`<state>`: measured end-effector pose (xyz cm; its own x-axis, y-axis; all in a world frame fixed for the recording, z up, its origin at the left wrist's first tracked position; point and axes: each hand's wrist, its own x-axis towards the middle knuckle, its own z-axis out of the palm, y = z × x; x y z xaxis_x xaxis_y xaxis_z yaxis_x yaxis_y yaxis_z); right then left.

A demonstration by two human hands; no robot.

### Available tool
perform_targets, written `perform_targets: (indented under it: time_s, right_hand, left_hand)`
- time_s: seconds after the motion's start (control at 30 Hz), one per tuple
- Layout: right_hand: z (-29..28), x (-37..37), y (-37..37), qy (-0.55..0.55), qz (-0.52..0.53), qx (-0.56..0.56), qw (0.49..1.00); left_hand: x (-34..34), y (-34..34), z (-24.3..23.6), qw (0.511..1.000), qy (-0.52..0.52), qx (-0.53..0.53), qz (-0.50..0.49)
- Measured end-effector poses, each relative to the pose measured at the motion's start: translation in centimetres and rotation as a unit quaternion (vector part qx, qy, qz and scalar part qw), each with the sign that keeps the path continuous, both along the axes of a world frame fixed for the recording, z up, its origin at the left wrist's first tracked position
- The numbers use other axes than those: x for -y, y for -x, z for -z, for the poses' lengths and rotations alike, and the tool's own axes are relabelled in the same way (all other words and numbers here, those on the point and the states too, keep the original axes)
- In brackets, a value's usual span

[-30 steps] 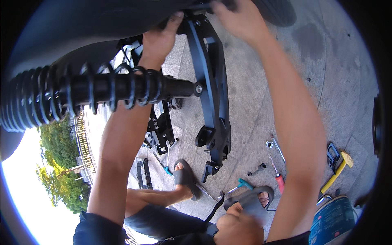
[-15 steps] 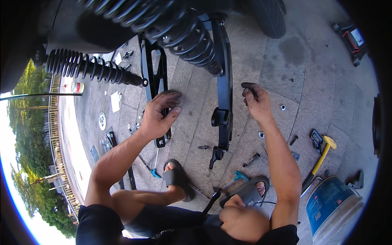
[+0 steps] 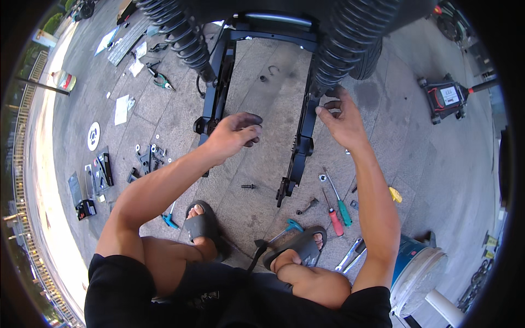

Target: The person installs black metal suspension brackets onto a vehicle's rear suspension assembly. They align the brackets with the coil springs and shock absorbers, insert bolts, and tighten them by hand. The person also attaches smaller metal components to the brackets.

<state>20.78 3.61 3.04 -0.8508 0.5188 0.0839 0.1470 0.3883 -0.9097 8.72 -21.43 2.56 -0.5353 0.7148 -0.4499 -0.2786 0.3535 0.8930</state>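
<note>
Paving (image 3: 240, 164), well in from its left edge, lies under our black swingarm (image 3: 307, 117); left hand (image 3: 232, 136) loosely curled, right hand (image 3: 345, 120) half-spread, both seemingly empty, we should avoid pinches beside the right coil shock (image 3: 353, 38).

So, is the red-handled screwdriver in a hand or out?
Out: the red-handled screwdriver lies on the paving, apart from the left hand and right hand.

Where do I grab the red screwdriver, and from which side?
I'd take the red screwdriver by its thick handle, reaching down from above on your own side. It lies flat with the handle toward you and the thin shaft pointing away. Mind your fingers on the right, where the green screwdriver lies close beside it.
</note>
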Motion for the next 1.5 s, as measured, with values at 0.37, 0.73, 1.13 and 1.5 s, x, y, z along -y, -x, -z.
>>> perform_targets:
  time_s: [0.37,0.73,1.13,1.5]
  right_hand:
    - [1.2,0.8,1.8,-0.02,0.042,0.043,0.998]
    - [3.4,-9.2,6.0,0.164,0.084,-0.096,0.978]
    - [-2.4,-5.5,12.1,0.176,0.095,0.055,0.978]
    - [2.7,-10.9,5.9,0.349,0.018,-0.117,0.93]
  left_hand:
    - [-1.1,-0.5,-0.7,0.988,-0.032,-0.142,0.049]
    - [-0.3,22.3,0.2,0.912,-0.09,-0.35,-0.197]
    - [-8.3,25.3,3.5,0.933,-0.247,-0.263,0.018]
    - [-9.0,25.8,5.0,0.935,-0.232,-0.267,-0.003]
